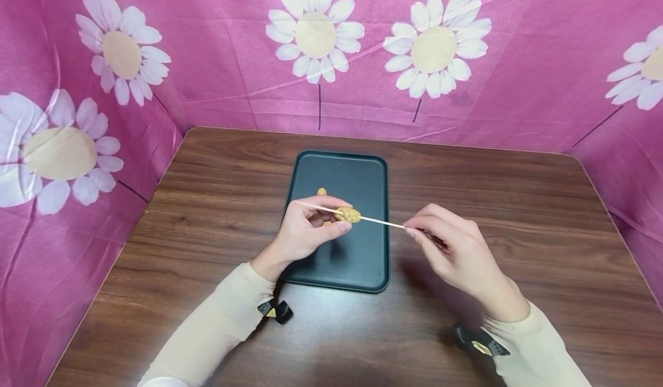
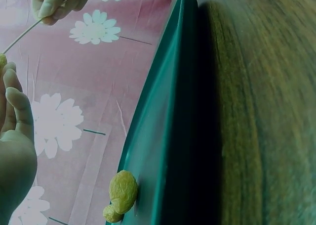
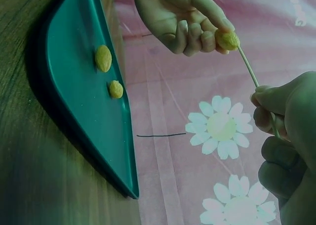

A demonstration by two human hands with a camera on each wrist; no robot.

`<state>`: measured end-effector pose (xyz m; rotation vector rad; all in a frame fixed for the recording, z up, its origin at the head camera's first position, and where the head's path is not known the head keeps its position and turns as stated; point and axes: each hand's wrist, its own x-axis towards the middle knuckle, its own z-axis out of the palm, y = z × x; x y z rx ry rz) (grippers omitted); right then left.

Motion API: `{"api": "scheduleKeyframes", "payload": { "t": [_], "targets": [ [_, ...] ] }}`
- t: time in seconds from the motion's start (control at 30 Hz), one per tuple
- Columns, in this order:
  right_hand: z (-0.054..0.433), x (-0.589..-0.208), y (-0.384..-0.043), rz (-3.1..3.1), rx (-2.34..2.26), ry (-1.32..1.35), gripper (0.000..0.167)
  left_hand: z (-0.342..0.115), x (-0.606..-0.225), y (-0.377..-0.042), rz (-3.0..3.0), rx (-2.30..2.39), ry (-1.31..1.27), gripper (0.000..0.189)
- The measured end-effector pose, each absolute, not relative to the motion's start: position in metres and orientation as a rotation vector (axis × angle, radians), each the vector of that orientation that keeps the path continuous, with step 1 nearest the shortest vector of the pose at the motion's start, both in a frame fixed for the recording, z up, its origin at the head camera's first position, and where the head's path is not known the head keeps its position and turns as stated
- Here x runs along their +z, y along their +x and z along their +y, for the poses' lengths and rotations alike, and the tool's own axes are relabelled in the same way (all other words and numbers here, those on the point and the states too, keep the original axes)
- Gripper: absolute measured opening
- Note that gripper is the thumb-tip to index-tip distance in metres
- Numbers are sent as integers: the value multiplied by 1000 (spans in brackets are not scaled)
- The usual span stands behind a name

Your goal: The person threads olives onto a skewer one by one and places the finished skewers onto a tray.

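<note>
Over a dark green tray (image 1: 357, 260), my left hand (image 1: 305, 228) pinches a wrinkled yellow oval piece (image 1: 349, 215), possibly a small potato or dried fruit, between thumb and fingers. A thin wooden skewer (image 1: 382, 222) runs through the piece, and its other part extends leftward across the left hand. To the right, my right hand (image 1: 461, 254) pinches the skewer's right end with thumb and fingertips, seen closer in the right wrist view as the skewer (image 3: 249, 69). Two more pieces lie on the tray: a larger oval (image 3: 103, 58) and a smaller one (image 3: 116, 89). In the head view the left hand mostly covers the larger.
The tray sits on a brown wood-grain table (image 1: 207, 203). Behind and beside the table hangs a pink cloth (image 1: 217, 41) printed with white daisies. Each forearm wears a black wrist strap over a cream sleeve (image 1: 207, 323).
</note>
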<state>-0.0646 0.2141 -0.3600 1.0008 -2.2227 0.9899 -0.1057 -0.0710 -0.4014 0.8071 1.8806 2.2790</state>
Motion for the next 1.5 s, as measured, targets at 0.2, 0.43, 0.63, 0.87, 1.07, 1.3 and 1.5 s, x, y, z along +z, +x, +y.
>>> {"api": "scheduleKeyframes", "payload": {
  "t": [0.2, 0.43, 0.63, 0.87, 1.07, 1.3, 1.5],
  "targets": [
    [211, -358, -66, -2217, 1000, 1011, 34, -70, -401, -105, 1890, 2291, 798, 30],
    [208, -357, -67, -2237, 1017, 1022, 33, -68, -402, -103, 1895, 2290, 781, 29],
    [203, -360, -68, -2234, 1035, 1029, 33, -66, -404, -102, 1894, 2265, 774, 30],
    [198, -360, -69, -2240, 1039, 1028, 33, -63, -404, -101, 1927, 2232, 793, 31],
    [198, -359, -70, -2251, 1037, 1035, 24, -62, -403, -101, 1942, 2222, 786, 30],
    [203, -361, -70, -2269, 1022, 1020, 25, -63, -402, -103, 1997, 2117, 791, 32],
    [209, -362, -69, -2271, 1021, 980, 33, -72, -397, -109, 2008, 2039, 863, 35]
  ]
}}
